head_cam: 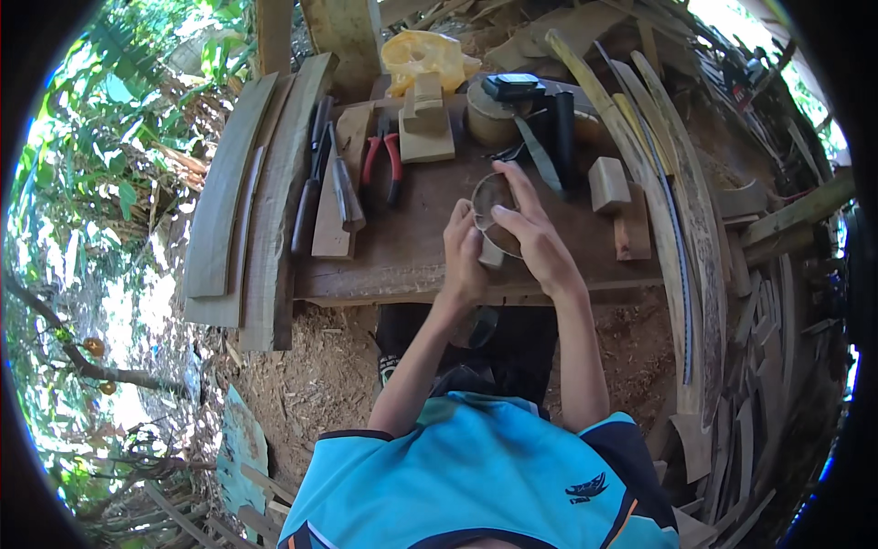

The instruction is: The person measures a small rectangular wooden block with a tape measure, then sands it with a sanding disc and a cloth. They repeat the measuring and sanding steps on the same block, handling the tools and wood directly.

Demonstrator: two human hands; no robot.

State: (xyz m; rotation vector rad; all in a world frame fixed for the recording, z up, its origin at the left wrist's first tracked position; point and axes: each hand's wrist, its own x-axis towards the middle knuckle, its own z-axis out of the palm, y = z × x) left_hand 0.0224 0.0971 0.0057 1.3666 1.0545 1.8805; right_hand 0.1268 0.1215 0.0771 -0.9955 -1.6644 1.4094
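Both hands are raised over the near part of a wooden workbench (411,237). Between them is a round, hollow, brownish piece (488,191) with a thin pale rim; its material is unclear. My left hand (465,254) grips its left side. My right hand (538,237) holds the right side, thumb inside the rim and fingers stretched along the far edge. A small pale block (491,254) shows on the bench below the piece, partly hidden by the hands.
Red-handled pliers (381,159), chisels (345,189) and stacked wooden blocks (424,127) lie at left and centre. Behind my hands stands a round container (490,120) topped by a black device (513,86). Planks (267,226) flank the left; long strips (641,165) and a block (609,185) the right.
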